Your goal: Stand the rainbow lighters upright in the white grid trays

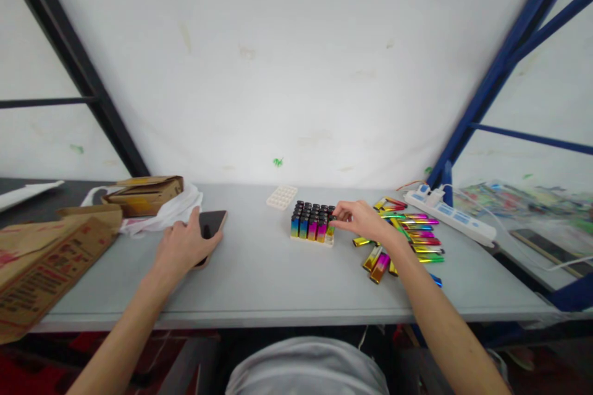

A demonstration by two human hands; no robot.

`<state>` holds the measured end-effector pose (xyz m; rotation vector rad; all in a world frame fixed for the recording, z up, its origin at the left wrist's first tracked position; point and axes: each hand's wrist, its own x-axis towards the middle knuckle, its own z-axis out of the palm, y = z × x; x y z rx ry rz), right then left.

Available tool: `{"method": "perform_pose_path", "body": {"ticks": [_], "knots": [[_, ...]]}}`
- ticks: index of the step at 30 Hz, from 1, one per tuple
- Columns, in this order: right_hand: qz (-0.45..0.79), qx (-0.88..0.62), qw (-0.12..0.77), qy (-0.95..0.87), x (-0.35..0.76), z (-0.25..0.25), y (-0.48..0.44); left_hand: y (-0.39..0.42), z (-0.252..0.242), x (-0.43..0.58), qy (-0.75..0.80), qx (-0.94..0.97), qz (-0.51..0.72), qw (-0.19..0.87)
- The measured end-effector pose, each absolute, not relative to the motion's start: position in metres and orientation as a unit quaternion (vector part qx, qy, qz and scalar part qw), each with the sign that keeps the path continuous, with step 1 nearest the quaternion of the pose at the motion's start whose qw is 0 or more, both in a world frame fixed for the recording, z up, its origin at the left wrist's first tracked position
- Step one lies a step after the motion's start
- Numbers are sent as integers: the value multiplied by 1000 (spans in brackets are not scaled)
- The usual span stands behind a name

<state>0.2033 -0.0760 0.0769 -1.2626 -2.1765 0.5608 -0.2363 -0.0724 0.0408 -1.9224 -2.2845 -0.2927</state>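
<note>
My right hand pinches a shiny yellow-green lighter by its black top, at the right end of a white tray. Several rows of upright lighters with black tops and blue, purple and pink metallic bodies fill this tray. Over on the left, my left hand grips a dark smartphone at its left side, thumb across the screen. To the right of my right hand lies a loose pile of metallic lighters in gold, pink, green and red, partly hidden behind my forearm.
A second white tray with square cells lies near the wall. Cardboard boxes and a white plastic bag stand at the left. A white power strip runs along the right, and another phone lies beyond it.
</note>
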Motion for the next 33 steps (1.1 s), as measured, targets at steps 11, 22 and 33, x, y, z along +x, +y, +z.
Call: {"method": "perform_pose_path", "body": {"ticks": [11, 22, 33], "knots": [[197, -506, 263, -798, 203, 80, -76, -56, 40, -243, -734, -663, -121, 81], [232, -505, 243, -795, 204, 82, -77, -80, 56, -200, -695, -696, -137, 117], [230, -569, 157, -774, 286, 64, -58, -15, 55, -89, -326, -905, -169, -214]]}}
